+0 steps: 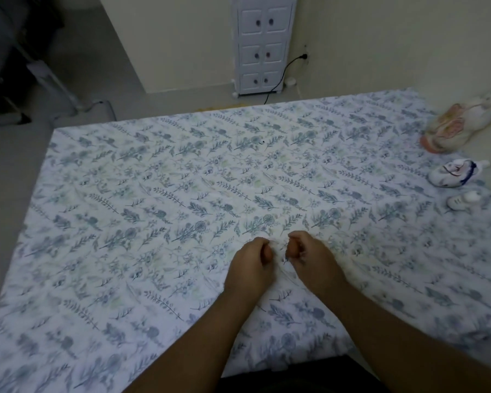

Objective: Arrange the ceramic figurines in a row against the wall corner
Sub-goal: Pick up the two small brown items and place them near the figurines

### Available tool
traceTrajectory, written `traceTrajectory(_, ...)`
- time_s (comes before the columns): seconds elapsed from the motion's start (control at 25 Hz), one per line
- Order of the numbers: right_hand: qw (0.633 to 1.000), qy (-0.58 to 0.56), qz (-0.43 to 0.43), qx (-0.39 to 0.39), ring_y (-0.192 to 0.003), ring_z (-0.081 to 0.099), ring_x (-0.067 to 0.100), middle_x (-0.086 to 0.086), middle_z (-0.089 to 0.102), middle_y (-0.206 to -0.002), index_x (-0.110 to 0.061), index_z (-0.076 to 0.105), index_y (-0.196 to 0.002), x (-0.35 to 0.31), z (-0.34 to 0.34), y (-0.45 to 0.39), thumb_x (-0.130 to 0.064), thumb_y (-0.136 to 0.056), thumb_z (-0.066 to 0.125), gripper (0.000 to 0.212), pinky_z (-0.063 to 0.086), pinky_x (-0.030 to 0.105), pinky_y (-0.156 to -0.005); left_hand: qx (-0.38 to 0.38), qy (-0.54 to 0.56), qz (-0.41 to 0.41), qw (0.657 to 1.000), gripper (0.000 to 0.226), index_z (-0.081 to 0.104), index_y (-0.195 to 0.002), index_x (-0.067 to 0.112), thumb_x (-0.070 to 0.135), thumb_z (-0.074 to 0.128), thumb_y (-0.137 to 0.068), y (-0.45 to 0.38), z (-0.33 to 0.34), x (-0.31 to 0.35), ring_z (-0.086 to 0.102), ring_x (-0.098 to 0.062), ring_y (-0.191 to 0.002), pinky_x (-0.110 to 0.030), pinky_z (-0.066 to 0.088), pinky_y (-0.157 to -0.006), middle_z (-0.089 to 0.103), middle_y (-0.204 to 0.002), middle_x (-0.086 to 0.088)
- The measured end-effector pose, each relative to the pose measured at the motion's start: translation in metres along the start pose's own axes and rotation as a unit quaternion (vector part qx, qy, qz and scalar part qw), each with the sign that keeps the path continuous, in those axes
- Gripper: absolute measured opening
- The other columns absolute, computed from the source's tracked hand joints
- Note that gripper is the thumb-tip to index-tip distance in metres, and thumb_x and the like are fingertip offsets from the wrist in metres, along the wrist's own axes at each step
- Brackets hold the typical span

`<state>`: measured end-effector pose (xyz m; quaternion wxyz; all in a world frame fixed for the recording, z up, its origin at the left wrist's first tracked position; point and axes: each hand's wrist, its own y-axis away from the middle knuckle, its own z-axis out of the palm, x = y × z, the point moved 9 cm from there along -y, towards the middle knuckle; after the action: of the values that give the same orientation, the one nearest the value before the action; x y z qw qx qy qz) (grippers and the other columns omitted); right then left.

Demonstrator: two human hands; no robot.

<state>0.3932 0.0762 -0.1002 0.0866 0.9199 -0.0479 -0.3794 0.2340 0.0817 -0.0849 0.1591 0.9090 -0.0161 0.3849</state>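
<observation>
Three ceramic figurines stand along the right wall on the floral bedsheet [159,194]. The biggest one [462,126], white with pink and orange markings, is farthest back. In front of it is a middle-sized white figurine with blue lines [455,173], then a tiny white one [462,200] nearest me. My left hand [251,265] and my right hand [309,259] rest side by side on the sheet at centre, fingers curled closed, far from the figurines. Both appear to pinch a fold of the sheet between them.
A white cabinet with small doors [262,43] stands on the floor beyond the bed, with a black cable [278,78] running to a wall socket. Dark furniture [12,66] sits at the far left. The wall [408,46] borders the bed's right side.
</observation>
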Motion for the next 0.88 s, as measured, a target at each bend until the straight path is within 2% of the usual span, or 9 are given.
traceTrajectory(0.08,0.999,-0.034,0.016,0.023,-0.079,0.064,0.008,-0.006,0.068,-0.084,-0.029,0.057,-0.087,0.002,-0.01,0.005,-0.002,-0.084,0.07,0.029,0.051,0.022,-0.069,0.003,0.017,0.018,1.0,0.019,0.066,-0.106,0.019,0.012,0.057,-0.091,-0.003,0.0,0.009,0.062,-0.013,-0.083,-0.025,0.049,-0.069,0.07,-0.094,0.002)
traceTrajectory(0.16,0.996,-0.072,0.034,0.047,-0.079,0.065,0.008,-0.006,0.067,-0.08,-0.028,0.055,-0.076,0.011,-0.028,0.013,0.0,-0.081,0.072,0.033,0.052,0.019,-0.07,-0.011,0.025,0.056,0.998,0.016,0.066,-0.092,0.018,0.005,0.058,-0.086,-0.007,0.009,0.024,0.058,-0.012,-0.077,-0.026,0.048,-0.068,0.067,-0.084,0.002)
traceTrajectory(0.24,0.988,-0.103,0.07,0.087,-0.082,0.065,0.007,-0.008,0.066,-0.083,-0.025,0.057,-0.078,0.031,-0.052,0.024,-0.002,-0.083,0.073,0.028,0.052,0.013,-0.073,-0.029,0.032,0.103,0.994,0.019,0.054,-0.074,0.016,-0.002,0.054,-0.08,-0.015,0.027,0.049,0.053,-0.017,-0.071,-0.039,0.051,-0.069,0.058,-0.07,0.001)
traceTrajectory(0.32,0.975,-0.143,0.109,0.132,-0.084,0.064,0.005,-0.011,0.065,-0.087,-0.02,0.061,-0.087,0.063,-0.085,0.034,-0.004,-0.084,0.074,0.02,0.051,0.008,-0.073,-0.062,0.029,0.136,0.988,0.02,0.049,-0.07,0.013,-0.005,0.054,-0.076,-0.026,0.057,0.086,0.055,-0.02,-0.074,-0.048,0.053,-0.072,0.057,-0.07,-0.002)
traceTrajectory(0.44,0.959,-0.161,0.137,0.191,-0.088,0.064,0.004,-0.015,0.064,-0.092,-0.023,0.063,-0.093,0.12,-0.142,0.049,-0.007,-0.084,0.077,0.023,0.049,0.005,-0.073,-0.111,0.021,0.161,0.98,0.024,0.066,-0.098,0.014,-0.003,0.06,-0.083,-0.042,0.114,0.146,0.058,-0.013,-0.091,-0.04,0.054,-0.089,0.064,-0.096,0.005)
traceTrajectory(0.52,0.942,-0.172,0.17,0.232,-0.091,0.064,0.005,-0.015,0.064,-0.094,-0.026,0.062,-0.095,0.167,-0.187,0.062,-0.009,-0.085,0.077,0.025,0.05,0.009,-0.075,-0.153,0.015,0.196,0.969,0.032,0.062,-0.115,0.015,0.003,0.061,-0.086,-0.052,0.164,0.195,0.062,-0.012,-0.092,-0.039,0.055,-0.09,0.065,-0.099,0.007)
traceTrajectory(0.6,0.927,-0.174,0.196,0.268,-0.091,0.064,0.006,-0.014,0.064,-0.094,-0.025,0.062,-0.093,0.211,-0.227,0.073,-0.011,-0.085,0.077,0.022,0.053,0.016,-0.078,-0.188,0.007,0.231,0.955,0.032,0.059,-0.116,0.018,0.006,0.06,-0.086,-0.062,0.213,0.241,0.064,-0.016,-0.092,-0.04,0.055,-0.089,0.067,-0.1,0.001)
traceTrajectory(0.76,0.906,-0.167,0.226,0.317,-0.089,0.065,0.01,-0.008,0.066,-0.091,-0.027,0.06,-0.09,0.288,-0.287,0.082,-0.01,-0.086,0.076,0.024,0.056,0.029,-0.082,-0.221,-0.004,0.293,0.93,0.029,0.063,-0.115,0.009,0.002,0.061,-0.087,-0.083,0.295,0.328,0.063,-0.023,-0.098,-0.041,0.054,-0.091,0.068,-0.108,-0.011)
traceTrajectory(0.88,0.883,-0.189,0.241,0.355,-0.093,0.067,0.013,-0.003,0.07,-0.095,-0.025,0.063,-0.093,0.332,-0.306,0.082,-0.01,-0.088,0.073,0.019,0.057,0.031,-0.084,-0.237,0.005,0.321,0.917,0.034,0.064,-0.118,0.008,0.0,0.063,-0.085,-0.104,0.342,0.368,0.064,-0.023,-0.101,-0.038,0.055,-0.091,0.069,-0.111,-0.011)
